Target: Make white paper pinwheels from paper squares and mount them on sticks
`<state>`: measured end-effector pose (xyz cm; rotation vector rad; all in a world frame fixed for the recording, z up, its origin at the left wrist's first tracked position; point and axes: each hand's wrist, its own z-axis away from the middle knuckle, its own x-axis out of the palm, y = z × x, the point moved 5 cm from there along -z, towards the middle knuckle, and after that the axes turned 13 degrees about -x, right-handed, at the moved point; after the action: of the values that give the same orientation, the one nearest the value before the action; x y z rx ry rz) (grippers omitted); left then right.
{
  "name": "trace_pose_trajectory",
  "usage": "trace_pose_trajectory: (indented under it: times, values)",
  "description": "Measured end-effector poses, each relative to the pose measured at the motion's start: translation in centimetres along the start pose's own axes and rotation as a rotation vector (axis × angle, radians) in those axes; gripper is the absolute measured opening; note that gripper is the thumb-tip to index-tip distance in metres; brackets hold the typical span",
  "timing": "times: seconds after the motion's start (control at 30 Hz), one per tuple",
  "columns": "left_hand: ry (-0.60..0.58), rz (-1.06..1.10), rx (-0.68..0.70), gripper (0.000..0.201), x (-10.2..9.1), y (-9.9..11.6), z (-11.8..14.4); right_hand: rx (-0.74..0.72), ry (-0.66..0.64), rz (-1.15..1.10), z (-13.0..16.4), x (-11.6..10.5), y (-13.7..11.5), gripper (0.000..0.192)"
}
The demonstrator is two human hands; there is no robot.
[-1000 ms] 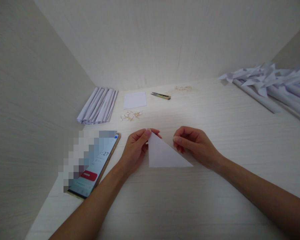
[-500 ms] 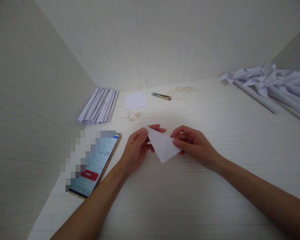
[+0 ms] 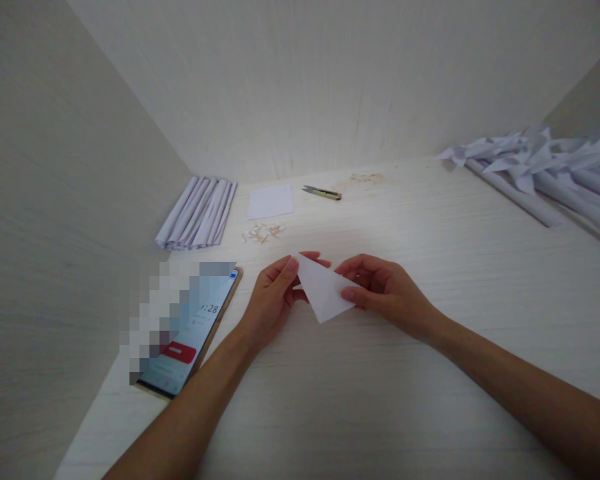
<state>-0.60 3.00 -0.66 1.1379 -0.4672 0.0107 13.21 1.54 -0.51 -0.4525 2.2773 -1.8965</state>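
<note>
A white sheet of paper (image 3: 323,293), folded into a triangle, is held between both hands above the table. My left hand (image 3: 277,290) pinches its upper left corner between thumb and fingers. At the other end, my right hand (image 3: 380,283) grips the right corner, its thumb on the near face and its fingers behind. One corner of the triangle points down toward me. The fingertips behind the paper are partly hidden.
Rolled paper tubes (image 3: 197,213) lie at the left wall, near square paper sheets (image 3: 271,202), small cotton-tipped sticks (image 3: 263,232) and thread snips (image 3: 322,193). A phone (image 3: 200,333), partly pixelated, lies by my left forearm. Paper pinwheels (image 3: 525,163) on tubes are piled at the far right.
My right hand has shifted slightly left along the folded paper, its thumb further onto the face. The paper's lower point has moved a little up and left. My left hand keeps its pinch.
</note>
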Motion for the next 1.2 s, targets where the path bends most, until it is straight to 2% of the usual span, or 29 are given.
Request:
trace_pose_trajectory:
  times: [0.1, 0.27, 0.47, 0.57, 0.63, 0.73, 0.8, 0.9, 0.97, 1.03, 1.2]
  values:
    - [0.004, -0.107, -0.025, 0.031, 0.4, -0.4, 0.1, -0.027, 0.041, 0.01, 0.1, 0.0, 0.0, 0.015]
    - [0.073, -0.414, -0.054, 0.008, 1.0, -0.5, 0.4, -0.07, 0.091, 0.114, 0.3, -0.2, -0.1, 0.01]
    - [0.222, -0.35, -0.014, 0.014, 0.1, 0.1, 0.3, -0.144, 0.25, 0.386, 0.5, -1.8, -0.9, 0.012]
    - [0.288, -0.318, 0.033, 0.015, -0.7, 0.2, 0.1, -0.157, 0.235, 0.504, -0.4, -3.0, -1.4, 0.013]
    - [0.337, -0.265, 0.066, 0.016, -1.3, 0.2, 0.0, -0.174, 0.189, 0.612, -2.0, -3.9, -1.7, 0.014]
    - [0.4, -0.145, 0.119, 0.019, -2.2, 0.3, -0.1, -0.233, 0.133, 0.817, -6.0, -5.2, -2.0, 0.014]
    - [0.424, -0.081, 0.156, 0.02, -2.6, 0.5, -0.2, -0.28, 0.158, 1.006, -9.3, -6.1, -1.9, 0.011]
    - [0.46, -0.016, 0.176, 0.02, -3.2, 0.7, -0.3, -0.267, 0.222, 1.244, -13.8, -6.9, -1.1, 0.01]
    - [0.485, 0.021, 0.163, 0.02, -3.5, 0.7, -0.4, -0.253, 0.2, 1.343, -15.9, -6.9, -0.2, 0.013]
    - [0.503, 0.046, 0.151, 0.02, -3.7, 0.7, -0.5, -0.206, 0.168, 1.38, -17.3, -6.7, 0.8, 0.014]
    - [0.488, 0.069, 0.14, 0.019, -3.6, 0.5, -0.6, -0.107, 0.147, 1.428, -18.7, -6.2, 2.8, 0.036]
